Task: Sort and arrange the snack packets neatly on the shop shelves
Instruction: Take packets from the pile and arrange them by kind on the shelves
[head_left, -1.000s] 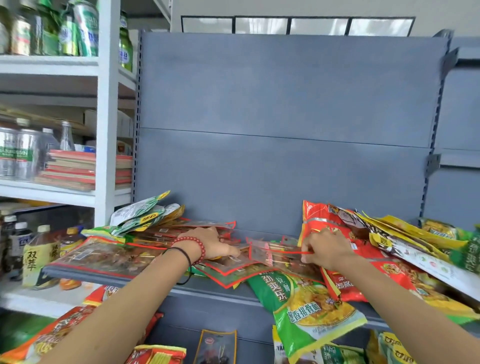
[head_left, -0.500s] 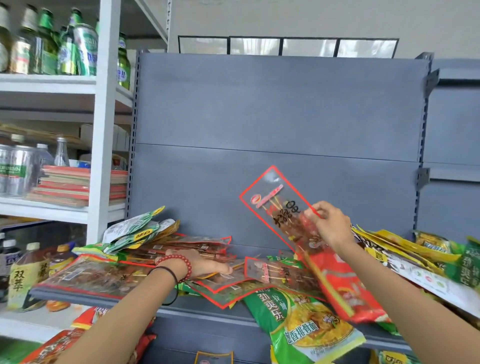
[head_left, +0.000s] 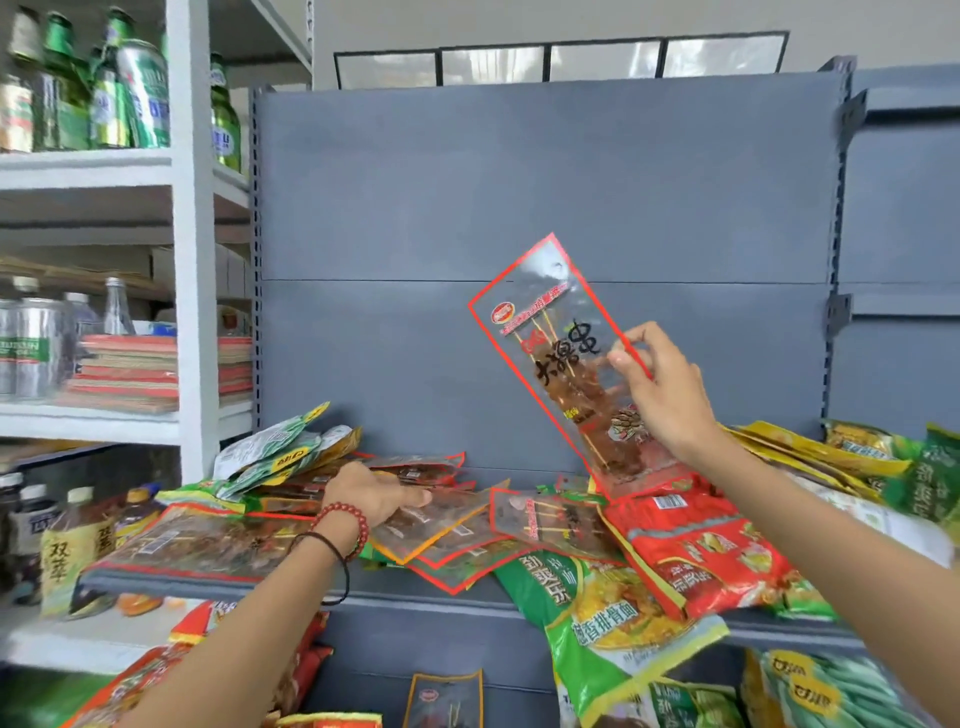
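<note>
Your right hand (head_left: 662, 387) pinches the right edge of a clear skewer packet (head_left: 558, 353) between thumb and curled fingertips. Packet is red-bordered, held up off the grey shelf (head_left: 415, 597), tilted with its top leaning left, in front of the grey back panel (head_left: 519, 182); its lower end hangs just above a red packet (head_left: 696, 545). Your left hand (head_left: 376, 493) lies palm down with fingers fairly straight, resting on the clear flat packets (head_left: 452, 540) spread over the middle of the shelf; nothing is gripped. A red bead bracelet (head_left: 345, 517) and a thin black band sit on that wrist. More skewer packets run left along the shelf front. Green-and-white packets (head_left: 280, 447) are heaped at the left rear, against the back panel. A green noodle packet (head_left: 597, 613) droops over the shelf's front edge, partly under the red packet. Yellow and green packets (head_left: 831, 447) are piled at the right end. White rack (head_left: 189, 260) to the left carries green bottles and cans (head_left: 130, 93) on top.
</note>
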